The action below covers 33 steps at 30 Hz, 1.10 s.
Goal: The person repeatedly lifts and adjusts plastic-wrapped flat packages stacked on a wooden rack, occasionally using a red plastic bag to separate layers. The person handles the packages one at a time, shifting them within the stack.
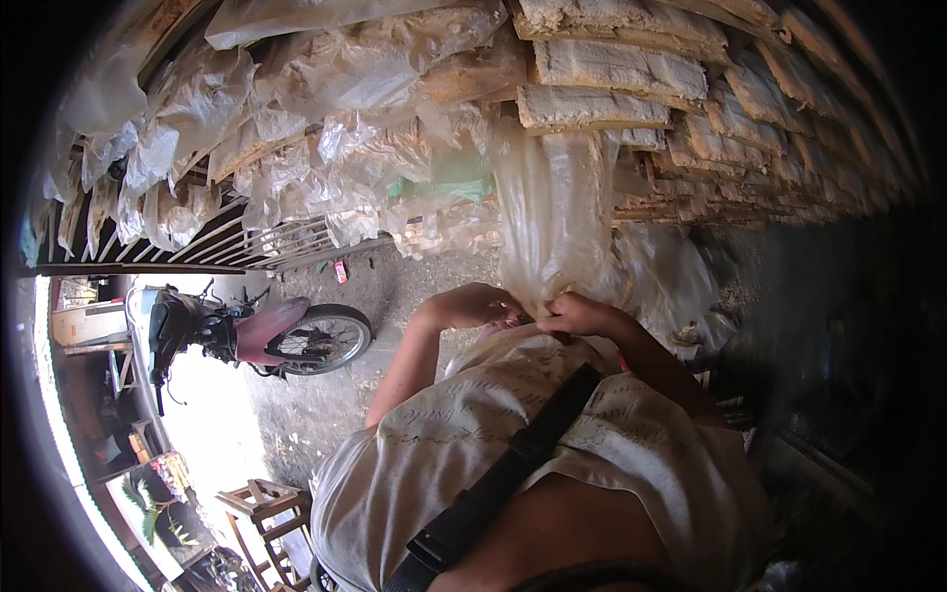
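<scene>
Two hands: the right hand point(577, 316) pinches the gathered near end of the clear plastic point(554, 212); the left hand point(483, 307) curls beside it, its grip too hidden to tell.
Plastic's lie: just beyond the fingers, long axis running away toward the pale slabs point(597, 107); right hand slightly nearer.
Hanging bags point(335, 178): upper left, contents unclear.

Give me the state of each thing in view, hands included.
Bag: hanging, bunched at its lower end
Left hand: fingers curled there, grip unclear
Right hand: pinching that end
Motorcycle: parked, riderless
Slabs: stacked in layers
Strap: worn diagonally
Shirt: creased
</scene>
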### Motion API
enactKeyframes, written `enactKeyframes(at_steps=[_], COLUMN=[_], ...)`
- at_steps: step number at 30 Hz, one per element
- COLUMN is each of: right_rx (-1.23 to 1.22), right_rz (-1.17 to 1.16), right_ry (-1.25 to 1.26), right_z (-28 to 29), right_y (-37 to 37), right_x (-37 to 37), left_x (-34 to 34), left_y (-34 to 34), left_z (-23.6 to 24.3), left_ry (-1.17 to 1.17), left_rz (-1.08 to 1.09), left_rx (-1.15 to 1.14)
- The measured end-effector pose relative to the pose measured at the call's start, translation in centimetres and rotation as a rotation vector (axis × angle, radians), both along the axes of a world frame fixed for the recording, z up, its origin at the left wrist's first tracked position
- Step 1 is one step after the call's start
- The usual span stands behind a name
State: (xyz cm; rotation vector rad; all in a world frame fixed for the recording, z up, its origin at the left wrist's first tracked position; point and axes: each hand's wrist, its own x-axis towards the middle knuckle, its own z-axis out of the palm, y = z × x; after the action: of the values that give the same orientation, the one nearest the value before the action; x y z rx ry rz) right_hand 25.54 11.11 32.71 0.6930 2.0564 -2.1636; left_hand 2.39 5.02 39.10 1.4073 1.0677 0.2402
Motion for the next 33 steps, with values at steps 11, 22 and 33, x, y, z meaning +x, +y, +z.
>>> enactKeyframes(at_steps=[11, 22, 33], right_rx=[-0.584, -0.58, -0.628], right_rz=[-1.111, -1.454, -1.386], right_ry=[-0.813, -0.403, -0.052], right_z=[-27.1, -27.6, -21.7], right_y=[1.2, 10.6, 15.5], right_x=[41.3, 29.5, 14.0], left_x=[5.9, 8.0, 7.4], left_y=[-0.1, 1.6, -2.0], left_z=[-8.7, -6.9, -7.6], left_ry=[0.111, 0.334, 0.356], left_rz=[-0.048, 0.04, 0.091], left_rx=[0.053, 0.053, -0.131])
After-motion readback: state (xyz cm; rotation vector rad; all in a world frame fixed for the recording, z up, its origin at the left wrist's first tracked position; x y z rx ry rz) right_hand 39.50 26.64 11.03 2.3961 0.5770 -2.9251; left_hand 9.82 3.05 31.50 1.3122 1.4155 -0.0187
